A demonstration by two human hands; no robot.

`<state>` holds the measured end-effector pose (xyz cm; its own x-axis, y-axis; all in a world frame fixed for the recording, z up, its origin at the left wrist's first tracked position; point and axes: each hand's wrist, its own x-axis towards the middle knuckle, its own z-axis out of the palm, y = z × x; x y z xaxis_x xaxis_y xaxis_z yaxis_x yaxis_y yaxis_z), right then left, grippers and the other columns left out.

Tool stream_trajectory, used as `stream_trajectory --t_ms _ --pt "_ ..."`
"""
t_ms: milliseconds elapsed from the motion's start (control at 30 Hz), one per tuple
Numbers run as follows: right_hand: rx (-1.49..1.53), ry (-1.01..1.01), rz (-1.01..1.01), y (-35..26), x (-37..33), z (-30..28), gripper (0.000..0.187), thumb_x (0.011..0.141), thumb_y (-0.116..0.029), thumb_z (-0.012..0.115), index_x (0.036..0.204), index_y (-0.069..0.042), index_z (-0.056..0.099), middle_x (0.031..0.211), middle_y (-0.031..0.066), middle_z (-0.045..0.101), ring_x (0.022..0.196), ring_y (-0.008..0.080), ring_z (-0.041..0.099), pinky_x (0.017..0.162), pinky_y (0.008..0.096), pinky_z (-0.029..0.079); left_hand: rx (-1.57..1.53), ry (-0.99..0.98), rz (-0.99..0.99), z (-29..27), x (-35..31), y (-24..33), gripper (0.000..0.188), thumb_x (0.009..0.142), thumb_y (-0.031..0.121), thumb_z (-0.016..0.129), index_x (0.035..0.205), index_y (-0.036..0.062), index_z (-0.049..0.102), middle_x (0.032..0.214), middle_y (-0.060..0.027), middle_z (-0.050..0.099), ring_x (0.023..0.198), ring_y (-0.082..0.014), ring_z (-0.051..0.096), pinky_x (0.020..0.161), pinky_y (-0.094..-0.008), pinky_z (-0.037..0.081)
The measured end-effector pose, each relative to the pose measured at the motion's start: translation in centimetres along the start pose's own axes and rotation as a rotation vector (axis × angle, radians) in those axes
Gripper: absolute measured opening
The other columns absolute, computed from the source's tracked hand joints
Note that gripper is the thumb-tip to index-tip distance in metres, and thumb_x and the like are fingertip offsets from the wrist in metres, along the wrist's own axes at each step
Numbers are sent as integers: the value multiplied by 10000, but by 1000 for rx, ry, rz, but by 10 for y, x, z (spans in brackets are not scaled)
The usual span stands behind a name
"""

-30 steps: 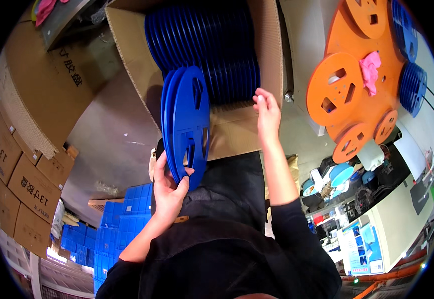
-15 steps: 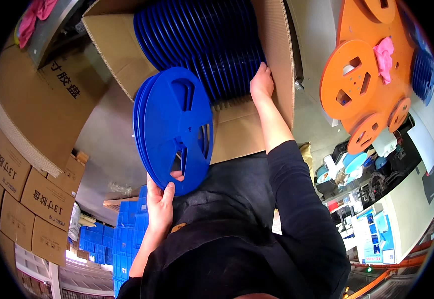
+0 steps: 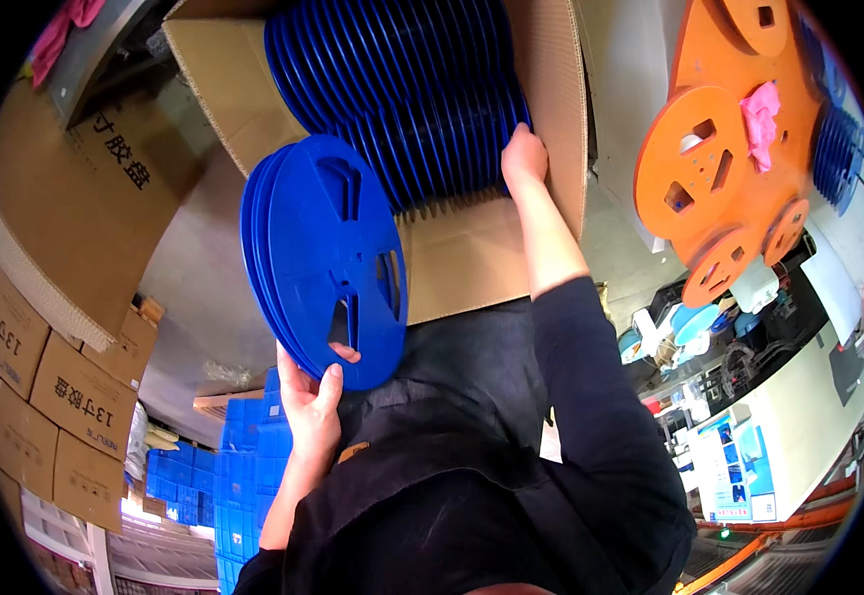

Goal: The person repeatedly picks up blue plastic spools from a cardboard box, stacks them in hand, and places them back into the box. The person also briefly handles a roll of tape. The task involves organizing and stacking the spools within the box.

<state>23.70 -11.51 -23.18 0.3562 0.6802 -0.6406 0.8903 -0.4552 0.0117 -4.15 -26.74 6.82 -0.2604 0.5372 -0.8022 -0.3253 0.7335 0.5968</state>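
Observation:
My left hand (image 3: 311, 412) is closed on the lower edge of a small stack of blue plastic reels (image 3: 318, 243), thumb on the near face, a fingertip showing through a cut-out. The stack stands tilted on edge, in front of an open cardboard box (image 3: 472, 263). Inside the box, many more blue reels (image 3: 402, 94) are packed upright, side by side in rows. At the right end of the nearer row, my right hand (image 3: 524, 161) is closed against the outermost reel edge, beside the box wall. Its fingertips are hidden.
At the right stands an orange machine panel (image 3: 715, 198) with round discs and a pink cloth (image 3: 760, 124). Stacked cartons (image 3: 45, 397) and a large cardboard sheet (image 3: 85, 198) are at the left. Blue crates (image 3: 244, 476) stand behind my left forearm. A cluttered workbench (image 3: 809, 416) is at lower right.
The reel stack in my left hand has shifted slightly left and tilted a little, its discs fanning apart somewhat. My right hand stays at the row's end, slightly lower.

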Motion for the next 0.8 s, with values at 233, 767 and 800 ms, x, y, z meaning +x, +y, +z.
stream_trajectory --t_ms 233,767,800 --pt "66 300 -236 30 -195 -162 170 888 -147 551 1033 -64 578 771 223 637 704 417 628 614 491 496 3 83 143 -10 -16 23 600 890 -16 508 1433 24 254 948 -113 604 847 -170 590 798 -323 494" --pt "928 257 -425 -162 -188 -125 98 865 -91 591 872 -19 525 610 188 522 517 305 541 532 378 429 154 25 821 -15 -50 95 418 973 214 443 1353 53 381 784 -121 542 619 -166 493 632 -343 468" --pt "926 255 -418 -171 -184 -120 104 869 -100 586 892 -17 528 617 194 536 542 321 568 539 393 437 221 51 870 -16 -52 95 451 970 251 455 1367 52 377 740 -114 534 582 -156 482 585 -319 460"
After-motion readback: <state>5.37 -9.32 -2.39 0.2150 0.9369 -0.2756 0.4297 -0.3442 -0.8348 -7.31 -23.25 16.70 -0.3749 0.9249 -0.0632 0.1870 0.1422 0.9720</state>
